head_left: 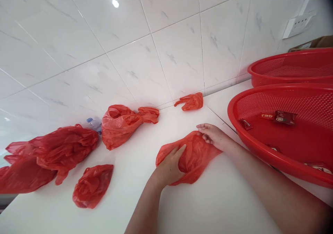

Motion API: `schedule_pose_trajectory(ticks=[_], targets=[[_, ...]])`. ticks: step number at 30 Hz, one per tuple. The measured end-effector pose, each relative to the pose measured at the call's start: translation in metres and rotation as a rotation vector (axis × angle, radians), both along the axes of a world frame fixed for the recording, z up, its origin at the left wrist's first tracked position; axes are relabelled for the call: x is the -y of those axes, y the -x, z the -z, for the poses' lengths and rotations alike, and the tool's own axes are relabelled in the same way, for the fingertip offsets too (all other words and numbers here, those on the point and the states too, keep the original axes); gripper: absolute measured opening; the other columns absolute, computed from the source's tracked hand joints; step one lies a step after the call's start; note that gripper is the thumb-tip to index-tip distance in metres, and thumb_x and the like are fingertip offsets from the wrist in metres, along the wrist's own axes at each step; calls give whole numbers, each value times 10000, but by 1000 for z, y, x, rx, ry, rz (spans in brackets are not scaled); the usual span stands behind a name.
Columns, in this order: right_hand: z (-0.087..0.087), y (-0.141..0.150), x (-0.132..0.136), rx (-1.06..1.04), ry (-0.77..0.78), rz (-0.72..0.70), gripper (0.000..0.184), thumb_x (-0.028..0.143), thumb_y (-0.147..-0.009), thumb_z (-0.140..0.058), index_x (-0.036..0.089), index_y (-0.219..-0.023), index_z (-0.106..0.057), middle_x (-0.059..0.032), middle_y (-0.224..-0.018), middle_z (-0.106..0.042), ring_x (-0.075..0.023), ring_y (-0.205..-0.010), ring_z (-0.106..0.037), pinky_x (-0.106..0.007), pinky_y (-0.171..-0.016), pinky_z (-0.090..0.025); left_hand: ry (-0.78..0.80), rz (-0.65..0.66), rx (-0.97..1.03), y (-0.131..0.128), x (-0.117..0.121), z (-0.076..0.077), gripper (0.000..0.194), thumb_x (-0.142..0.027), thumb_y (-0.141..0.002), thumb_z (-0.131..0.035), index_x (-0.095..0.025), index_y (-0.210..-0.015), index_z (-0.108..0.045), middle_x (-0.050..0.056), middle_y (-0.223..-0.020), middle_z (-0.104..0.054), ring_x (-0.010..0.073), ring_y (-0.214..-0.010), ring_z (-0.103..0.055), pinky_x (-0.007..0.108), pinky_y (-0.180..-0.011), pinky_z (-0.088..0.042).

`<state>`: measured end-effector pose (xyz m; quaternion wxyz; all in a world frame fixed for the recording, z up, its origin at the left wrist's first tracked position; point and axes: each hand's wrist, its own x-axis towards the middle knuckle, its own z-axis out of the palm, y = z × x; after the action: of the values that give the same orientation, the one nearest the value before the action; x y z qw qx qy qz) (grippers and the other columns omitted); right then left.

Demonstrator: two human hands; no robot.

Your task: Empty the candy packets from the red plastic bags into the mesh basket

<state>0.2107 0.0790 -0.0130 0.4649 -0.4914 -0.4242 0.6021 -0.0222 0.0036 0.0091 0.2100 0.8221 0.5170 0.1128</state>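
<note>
A thin red plastic bag (195, 157) lies crumpled on the white table in front of me. My left hand (170, 164) rests over its left side, with the thumb and fingers spread on the plastic. At the bag's upper right edge is my right hand (212, 136), its index finger stretched out and the other fingers loosely bent and apart. I see nothing between the right fingers; whether they touch the plastic I cannot tell. What lies inside the bag, if anything, is hidden.
Two red perforated baskets (235, 114) stand at the right, the nearer with several small wrapped packets (284, 118). Leftward lie a filled-looking red bag (118, 128), a bag heap (67, 150), a smaller bag (93, 185) and a plastic bottle (93, 124). Another bag (192, 101) lies by the tiled wall.
</note>
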Motion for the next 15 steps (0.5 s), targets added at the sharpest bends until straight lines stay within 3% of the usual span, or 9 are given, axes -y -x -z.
schedule_pose_trajectory(ticks=[4,7,10,12,15], targets=[[-7,-8,6,-135,-64,-268,349,436,-770,-588,187,-1012,-559,65,-552,-456,-41,-410,-291,-171,-394,-189,-69,-61,63,0,-2,-1,732,-286,-679,-683,-333,-1356,-410,26,-1408,-432,287,-1258,-440,394,-918,-483],[-9,-5,9,-82,-143,-349,388,484,-773,-563,205,-1042,-575,17,-676,-576,-57,-455,-382,-185,-419,-254,-265,-94,139,2,-7,-5,515,-386,-761,-630,-290,-1257,-525,42,-1231,-598,254,-1142,-541,393,-931,-471],[-6,6,11,266,-322,-290,342,450,-727,-622,226,-986,-638,-29,-907,-631,-119,-674,-545,-236,-559,-407,-551,-139,168,5,-12,-7,340,-352,-827,-559,-254,-1151,-592,71,-1141,-632,245,-1083,-560,411,-929,-460],[-1,16,13,573,-474,-246,350,421,-655,-695,249,-960,-674,-31,-986,-618,-173,-835,-570,-294,-683,-449,-678,-207,141,9,-16,-5,302,-315,-827,-557,-239,-1116,-605,91,-1193,-588,264,-1134,-514,453,-967,-421],[6,29,16,890,-593,-247,429,389,-578,-757,287,-988,-684,-31,-1032,-585,-204,-871,-573,-334,-710,-457,-648,-376,111,16,-20,4,365,-318,-789,-591,-242,-1146,-580,107,-1337,-451,305,-1251,-395,504,-996,-378]])
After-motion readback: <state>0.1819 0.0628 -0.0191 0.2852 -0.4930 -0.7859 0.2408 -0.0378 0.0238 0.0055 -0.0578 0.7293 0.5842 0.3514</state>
